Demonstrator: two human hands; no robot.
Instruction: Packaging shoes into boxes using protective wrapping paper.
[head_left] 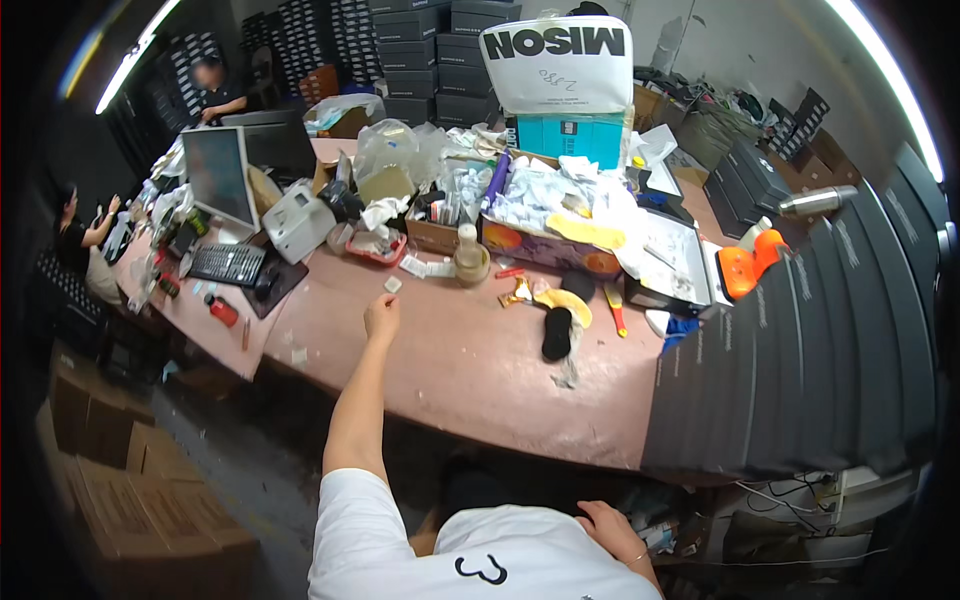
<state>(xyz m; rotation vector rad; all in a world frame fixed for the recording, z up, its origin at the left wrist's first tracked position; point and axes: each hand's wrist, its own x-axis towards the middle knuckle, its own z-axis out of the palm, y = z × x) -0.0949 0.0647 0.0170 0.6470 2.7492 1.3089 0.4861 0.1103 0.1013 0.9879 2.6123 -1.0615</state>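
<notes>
Over the pinkish tabletop (pixel 450 365) reaches my left hand (pixel 382 318), its fingers drawn together. Whatever they hold, if anything, is too small to make out. Just beyond the fingertips lies a small white square piece (pixel 393 285). My right hand (pixel 610 530) rests low beside my lap, below the table's front edge, with its fingers loosely stretched and nothing seen in them. To the right on the table are a black oval pad (pixel 557 335), a yellow insole-like piece (pixel 568 304) and a brush-like tool with a red and yellow handle (pixel 616 312).
A squat bottle (pixel 470 262) stands near a red basket (pixel 376 246). Behind it is a carton of crumpled white paper (pixel 550 205). Dark boxes (pixel 800 340) line the right side. A monitor (pixel 218 178) and keyboard (pixel 228 263) are left. Two people sit farther off.
</notes>
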